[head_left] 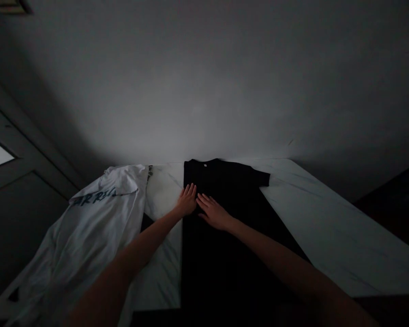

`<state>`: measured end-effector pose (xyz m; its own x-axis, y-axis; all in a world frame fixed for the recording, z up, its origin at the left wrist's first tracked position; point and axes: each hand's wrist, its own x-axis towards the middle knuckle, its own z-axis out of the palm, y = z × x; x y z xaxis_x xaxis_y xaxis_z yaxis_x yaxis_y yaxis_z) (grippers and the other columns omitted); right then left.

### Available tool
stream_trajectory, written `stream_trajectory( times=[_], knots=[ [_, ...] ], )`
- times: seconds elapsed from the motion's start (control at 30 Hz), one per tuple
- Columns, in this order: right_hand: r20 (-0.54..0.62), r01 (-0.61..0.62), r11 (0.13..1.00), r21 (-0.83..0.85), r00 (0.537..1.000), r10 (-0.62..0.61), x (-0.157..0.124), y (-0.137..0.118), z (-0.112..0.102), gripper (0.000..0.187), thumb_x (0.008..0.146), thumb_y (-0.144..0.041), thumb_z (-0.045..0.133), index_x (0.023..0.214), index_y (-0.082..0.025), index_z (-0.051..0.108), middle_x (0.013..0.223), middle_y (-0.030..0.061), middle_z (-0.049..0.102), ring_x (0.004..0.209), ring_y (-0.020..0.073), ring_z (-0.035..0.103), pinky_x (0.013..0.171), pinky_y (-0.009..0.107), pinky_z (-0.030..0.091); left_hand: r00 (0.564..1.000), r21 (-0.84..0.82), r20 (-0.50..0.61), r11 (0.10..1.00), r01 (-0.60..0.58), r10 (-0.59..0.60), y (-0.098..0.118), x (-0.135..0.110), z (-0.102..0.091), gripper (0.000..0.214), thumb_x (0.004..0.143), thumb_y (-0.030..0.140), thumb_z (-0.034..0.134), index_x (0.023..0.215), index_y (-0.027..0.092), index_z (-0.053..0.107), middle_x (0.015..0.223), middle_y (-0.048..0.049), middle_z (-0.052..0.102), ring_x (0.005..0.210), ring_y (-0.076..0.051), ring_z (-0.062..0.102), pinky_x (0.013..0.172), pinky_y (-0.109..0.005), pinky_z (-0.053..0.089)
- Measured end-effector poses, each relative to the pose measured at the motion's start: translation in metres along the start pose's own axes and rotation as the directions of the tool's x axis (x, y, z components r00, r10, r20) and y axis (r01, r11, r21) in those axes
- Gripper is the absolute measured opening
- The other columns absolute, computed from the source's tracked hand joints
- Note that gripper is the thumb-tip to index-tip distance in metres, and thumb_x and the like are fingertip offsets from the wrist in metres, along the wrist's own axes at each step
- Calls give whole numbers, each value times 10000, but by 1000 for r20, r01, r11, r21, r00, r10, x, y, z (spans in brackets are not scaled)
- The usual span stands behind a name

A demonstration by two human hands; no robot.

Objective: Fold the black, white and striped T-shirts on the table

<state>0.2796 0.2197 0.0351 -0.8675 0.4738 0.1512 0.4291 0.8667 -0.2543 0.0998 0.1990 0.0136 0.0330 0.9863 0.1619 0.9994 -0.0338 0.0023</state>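
Observation:
A black T-shirt (231, 186) lies spread on a white marbled table (313, 195), its collar toward the wall and one short sleeve out to the right. Its left edge runs straight, as if that side is folded in. My left hand (187, 200) rests flat on the shirt near this edge, fingers stretched out. Just right of it, my right hand (213, 212) also lies on the black fabric with fingers extended. Neither hand grips anything. The lower part of the shirt is very dark, so its hem is hard to make out.
A white garment with dark lettering (98, 227) lies rumpled along the table's left side, with a bit of black cloth (146, 221) beside it. Behind the table rises a grey wall (204, 81). A panelled door (17, 181) stands at the left. The room is dim.

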Motion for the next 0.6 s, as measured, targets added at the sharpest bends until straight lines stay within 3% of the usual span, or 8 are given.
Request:
stream_trajectory(
  times=[0.2, 0.33, 0.47, 0.53, 0.6],
  knots=[
    [64, 167, 982, 90, 983, -173, -76, -44, 7, 620, 946, -379, 567, 1499, -155, 399, 1578, 154, 304, 1481, 264, 225, 1204, 493, 218, 981, -46, 33, 981, -189, 191, 12, -131, -15, 574, 1004, 444, 409, 1527, 224, 326, 1624, -150, 215, 1496, -326, 191, 1161, -515, 293],
    [74, 276, 951, 140, 955, -288, -127, -73, 1, 628, 963, -389, 545, 1532, -219, 339, 1592, 111, 293, 1488, 246, 208, 1215, 499, 176, 943, -154, 55, 935, -318, 330, 23, -202, -39, 692, 994, 487, 424, 1572, 213, 158, 1636, -157, 152, 1514, -312, 90, 1173, -534, 263],
    [108, 397, 907, 139, 904, -413, -162, -89, -2, 814, 890, -471, 630, 1565, -226, 248, 1608, 115, 256, 1502, 273, 143, 1222, 514, 121, 847, -270, 91, 832, -485, 524, 30, -243, -61, 953, 904, 557, 560, 1583, 182, 7, 1632, -177, 146, 1516, -312, 91, 1196, -520, 229],
    [112, 435, 896, 86, 890, -442, -170, -92, 3, 867, 854, -385, 680, 1571, -214, 223, 1611, 124, 247, 1500, 281, 154, 1223, 516, 132, 814, -250, 110, 809, -532, 570, 32, -253, -64, 981, 867, 451, 639, 1582, 169, 28, 1627, -175, 179, 1514, -312, 106, 1201, -511, 236],
    [82, 419, 908, -1, 905, -418, -174, -93, 12, 787, 869, -202, 626, 1562, -219, 253, 1593, 114, 299, 1482, 272, 229, 1213, 515, 193, 822, -145, 91, 825, -547, 562, 34, -259, -61, 847, 873, 248, 614, 1571, 171, 141, 1607, -160, 262, 1506, -302, 159, 1194, -499, 270]
  ],
)
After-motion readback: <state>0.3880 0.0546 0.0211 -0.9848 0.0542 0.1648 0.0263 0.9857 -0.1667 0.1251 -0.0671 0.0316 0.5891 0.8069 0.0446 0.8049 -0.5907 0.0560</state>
